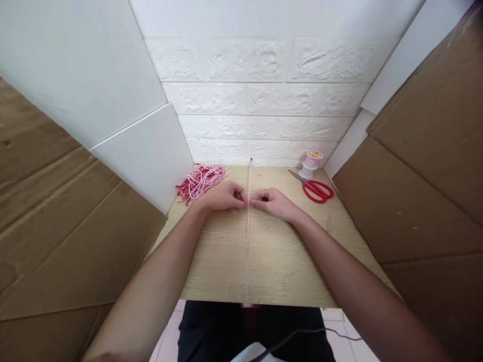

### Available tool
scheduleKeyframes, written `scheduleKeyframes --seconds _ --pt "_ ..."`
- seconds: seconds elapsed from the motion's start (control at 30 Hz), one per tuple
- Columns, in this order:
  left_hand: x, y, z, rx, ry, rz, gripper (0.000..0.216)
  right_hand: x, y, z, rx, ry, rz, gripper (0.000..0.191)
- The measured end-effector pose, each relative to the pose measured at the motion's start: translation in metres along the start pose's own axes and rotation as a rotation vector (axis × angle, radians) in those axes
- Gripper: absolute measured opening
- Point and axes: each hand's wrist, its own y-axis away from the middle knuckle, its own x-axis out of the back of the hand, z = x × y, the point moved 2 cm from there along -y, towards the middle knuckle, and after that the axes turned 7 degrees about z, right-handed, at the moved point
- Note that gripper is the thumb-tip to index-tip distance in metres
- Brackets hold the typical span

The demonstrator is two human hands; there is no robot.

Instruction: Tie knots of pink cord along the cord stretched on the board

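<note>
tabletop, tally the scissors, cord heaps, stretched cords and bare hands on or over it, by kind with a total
Scissors: 1
Cord heap, red and pale pink: 1
Stretched cord: 1
Bare hands: 2, the left hand and the right hand
Total: 5

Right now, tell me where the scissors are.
In the head view, the scissors lie on the right side of the table, to the right of the right hand and just in front of the thread spool.
</note>
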Motion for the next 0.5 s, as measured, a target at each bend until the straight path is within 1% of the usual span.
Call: scheduleKeyframes --seconds 0.27,0.5 --pt "-0.0001 0.0001 0.0 -0.001 -0.005 -0.004 0.02 0.0001 0.0001 -0.0005 0.005 -0.059 -0.013 0.024" --pt "-0.0001 0.0002 -0.0005 -0.019 -0.008 -0.002 0.021 0.0009 0.002 -0.0046 -0.004 -0.028 -0.036 0.029"
